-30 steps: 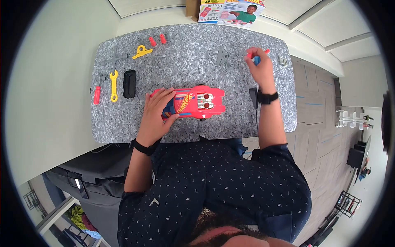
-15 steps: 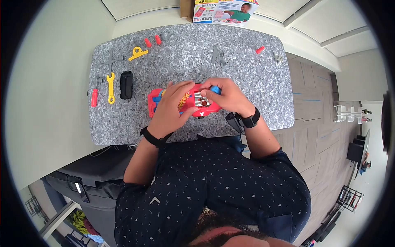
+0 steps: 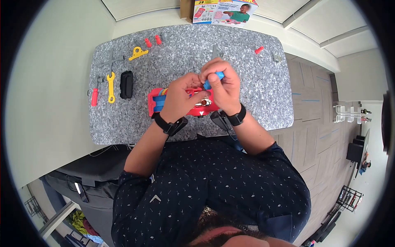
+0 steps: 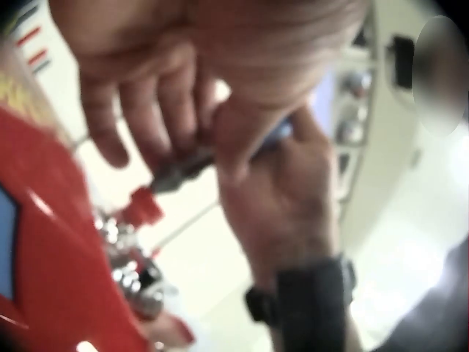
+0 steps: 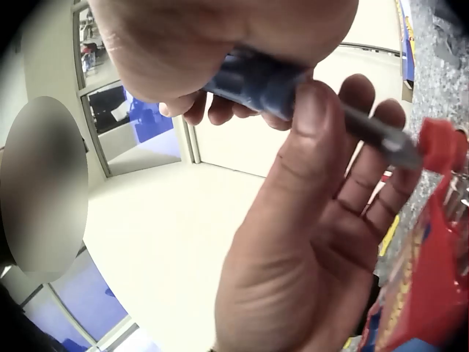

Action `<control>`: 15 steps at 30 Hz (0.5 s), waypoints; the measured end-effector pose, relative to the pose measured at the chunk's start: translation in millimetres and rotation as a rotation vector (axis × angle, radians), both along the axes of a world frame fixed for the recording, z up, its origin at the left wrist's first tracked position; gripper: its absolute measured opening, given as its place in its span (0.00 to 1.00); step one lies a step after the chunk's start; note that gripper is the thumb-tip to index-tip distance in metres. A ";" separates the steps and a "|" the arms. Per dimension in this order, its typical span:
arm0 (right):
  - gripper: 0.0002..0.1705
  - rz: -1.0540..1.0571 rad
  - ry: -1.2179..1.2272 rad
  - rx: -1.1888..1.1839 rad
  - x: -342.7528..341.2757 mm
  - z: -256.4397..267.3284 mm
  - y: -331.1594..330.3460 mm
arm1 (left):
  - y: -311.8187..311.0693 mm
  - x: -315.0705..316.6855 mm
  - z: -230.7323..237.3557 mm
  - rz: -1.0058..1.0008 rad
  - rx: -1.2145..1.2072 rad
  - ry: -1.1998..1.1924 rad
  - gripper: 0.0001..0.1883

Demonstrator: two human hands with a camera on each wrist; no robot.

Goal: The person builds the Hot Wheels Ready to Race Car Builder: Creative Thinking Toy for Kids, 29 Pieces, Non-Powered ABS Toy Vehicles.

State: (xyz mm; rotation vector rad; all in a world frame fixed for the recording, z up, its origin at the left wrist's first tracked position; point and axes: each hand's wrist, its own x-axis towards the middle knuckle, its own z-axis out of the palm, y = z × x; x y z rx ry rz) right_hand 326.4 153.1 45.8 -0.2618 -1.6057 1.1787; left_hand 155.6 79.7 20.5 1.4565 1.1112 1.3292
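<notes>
A red toy car (image 3: 154,103) lies on the grey speckled table, partly covered by the hands. My right hand (image 3: 227,88) grips the blue handle (image 3: 219,75) of a screwdriver above the car's right end. My left hand (image 3: 177,99) is beside it; in the right wrist view the left thumb (image 5: 311,110) presses where handle and grey shaft (image 5: 370,132) meet, with other fingers spread behind. The shaft points down toward a red piece (image 4: 143,207) above the chrome engine (image 4: 128,282); both are blurred, and whether tip and piece touch is unclear.
On the table's left lie a black tray (image 3: 126,85), yellow wrench (image 3: 111,88), red screwdriver (image 3: 95,97), grey cross-shaped part (image 3: 111,61) and yellow part (image 3: 138,53). Small red pieces (image 3: 158,40) lie behind; another red piece (image 3: 259,50) is at back right. A box (image 3: 224,11) stands beyond.
My right hand has come from the table's back right to the car with the blue screwdriver. My left hand has moved right from the car's body toward the screwdriver.
</notes>
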 end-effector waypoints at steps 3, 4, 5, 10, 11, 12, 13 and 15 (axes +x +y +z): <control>0.14 0.089 -0.019 -0.073 3.4 19.8 -8.4 | 2.0 -6.2 3.0 -0.030 -0.046 -0.001 0.13; 0.19 0.089 -0.099 0.052 11.5 23.4 1.0 | 1.7 -8.9 4.0 -0.051 -0.063 -0.004 0.11; 0.20 0.121 -0.119 0.041 17.3 29.9 2.2 | 1.9 -11.1 3.4 -0.065 -0.074 0.001 0.10; 0.22 0.171 -0.238 -0.008 28.6 48.1 -2.3 | 5.0 -16.1 -16.0 -0.136 -0.066 -0.047 0.10; 0.22 0.156 -0.279 0.029 29.8 49.6 -1.5 | 5.3 -16.9 -16.7 -0.145 -0.068 -0.035 0.11; 0.21 0.140 -0.266 0.033 30.6 50.3 -2.2 | 5.2 -17.7 -16.0 -0.154 -0.072 -0.023 0.11; 0.21 0.125 -0.253 0.037 31.2 50.8 -3.9 | 4.8 -18.0 -13.0 -0.161 -0.076 -0.011 0.12; 0.21 0.114 -0.232 0.044 31.2 52.9 -5.1 | 4.8 -8.6 -4.1 -0.125 -0.046 -0.045 0.05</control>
